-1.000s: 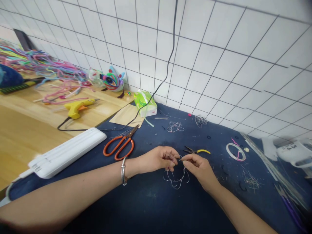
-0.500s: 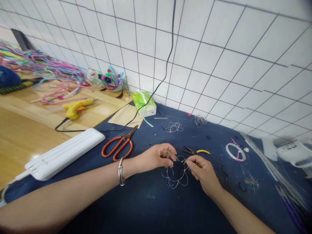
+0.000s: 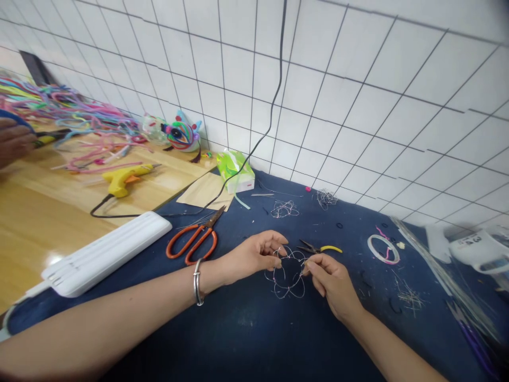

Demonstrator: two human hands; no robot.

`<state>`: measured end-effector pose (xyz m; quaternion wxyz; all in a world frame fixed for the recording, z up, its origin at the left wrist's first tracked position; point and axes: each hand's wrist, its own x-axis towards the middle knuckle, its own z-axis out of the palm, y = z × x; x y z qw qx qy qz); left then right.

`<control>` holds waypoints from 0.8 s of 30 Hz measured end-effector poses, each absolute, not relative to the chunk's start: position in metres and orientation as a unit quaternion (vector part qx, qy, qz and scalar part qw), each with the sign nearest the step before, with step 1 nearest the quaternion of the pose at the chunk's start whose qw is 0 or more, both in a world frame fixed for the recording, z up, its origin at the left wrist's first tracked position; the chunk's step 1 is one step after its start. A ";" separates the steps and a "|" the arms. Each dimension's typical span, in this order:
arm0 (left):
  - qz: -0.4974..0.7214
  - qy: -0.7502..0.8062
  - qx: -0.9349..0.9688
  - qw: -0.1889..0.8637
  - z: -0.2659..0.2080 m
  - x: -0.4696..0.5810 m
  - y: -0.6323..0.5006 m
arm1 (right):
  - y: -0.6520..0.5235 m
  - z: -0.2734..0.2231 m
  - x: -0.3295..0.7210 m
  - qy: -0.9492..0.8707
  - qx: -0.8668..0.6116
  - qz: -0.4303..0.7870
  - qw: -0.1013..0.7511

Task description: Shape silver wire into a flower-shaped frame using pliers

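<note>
A thin silver wire flower frame [image 3: 289, 288], with looped petals and tiny pinkish joints, is held between my hands over the dark blue table cover. My left hand [image 3: 258, 254], with a silver bangle at the wrist, pinches its upper left side. On the right side, my right hand [image 3: 329, 278] grips the wire between thumb and forefinger. Just beyond lie pliers [image 3: 321, 248] with a yellow handle. Orange-handled scissors [image 3: 194, 240] rest left of my left hand. Farther back is a similar looped wire piece [image 3: 284, 209].
A white power strip [image 3: 111, 252] and yellow glue gun [image 3: 125, 179] are at left. A tissue pack [image 3: 236, 170] stands by the tiled wall, near a hanging black cable [image 3: 274, 106]. Wire scraps [image 3: 411, 298] and a white ring spool [image 3: 371, 245] lie right. Another person's hand [image 3: 15, 139] shows far left.
The wire flower frame has tilted slightly, its lower loops rising a little between my hands. Another person's hand has come into view at the far left, over the blue object.
</note>
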<state>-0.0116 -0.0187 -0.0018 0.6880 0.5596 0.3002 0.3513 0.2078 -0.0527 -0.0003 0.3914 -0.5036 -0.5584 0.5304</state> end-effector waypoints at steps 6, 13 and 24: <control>0.356 0.357 0.613 0.608 0.013 -0.010 -0.033 | -0.053 -0.001 0.207 -0.560 -0.510 0.518 0.397; 0.367 0.436 0.669 0.478 0.009 0.002 -0.052 | -0.053 -0.002 0.205 -0.567 -0.512 0.510 0.396; 0.390 0.408 0.644 0.516 0.012 0.002 -0.048 | -0.053 -0.002 0.207 -0.570 -0.511 0.500 0.405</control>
